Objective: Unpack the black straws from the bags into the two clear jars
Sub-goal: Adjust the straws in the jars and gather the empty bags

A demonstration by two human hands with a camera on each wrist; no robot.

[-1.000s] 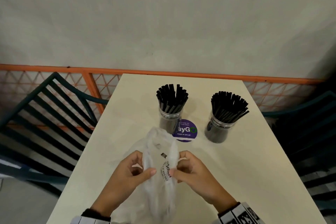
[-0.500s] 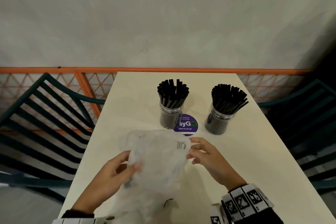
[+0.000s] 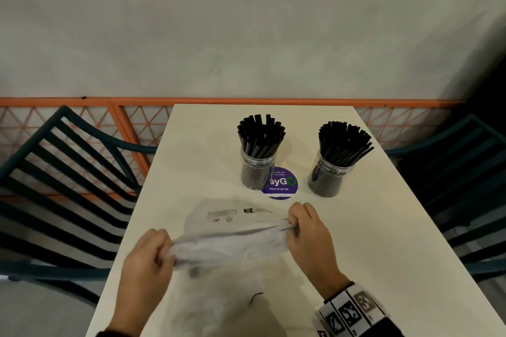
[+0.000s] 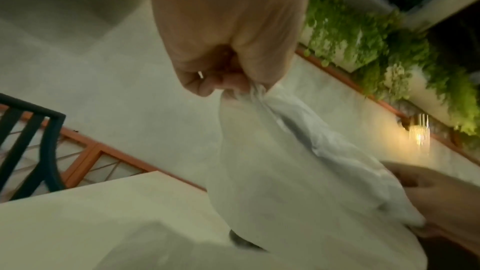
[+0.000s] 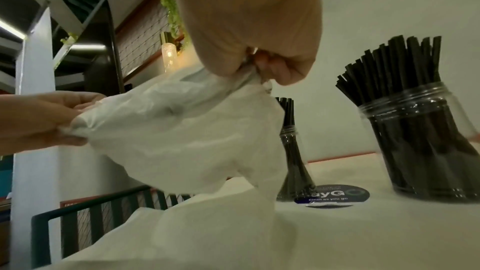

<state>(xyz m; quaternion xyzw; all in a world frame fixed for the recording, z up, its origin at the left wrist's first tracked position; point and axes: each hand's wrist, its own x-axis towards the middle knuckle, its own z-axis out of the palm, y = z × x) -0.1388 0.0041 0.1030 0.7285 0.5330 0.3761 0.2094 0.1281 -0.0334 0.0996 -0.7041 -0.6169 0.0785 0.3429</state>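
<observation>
- Both hands pull one plastic bag (image 3: 230,241) taut between them above the table (image 3: 369,241): the left hand (image 3: 147,268) pinches its left end, the right hand (image 3: 306,232) pinches its right end in curled fingers.
- Stretched like this, the bag looks empty and is probably being flattened or folded away.
- More crumpled plastic (image 3: 232,306) lies on the table just under the hands.
- Beyond, two clear jars, the left jar (image 3: 257,172) and the right jar (image 3: 328,178), stand upright, each packed with black straws (image 3: 260,134).
- A round purple sticker (image 3: 282,186) sits between them.
- Unpacking seems essentially finished.
</observation>
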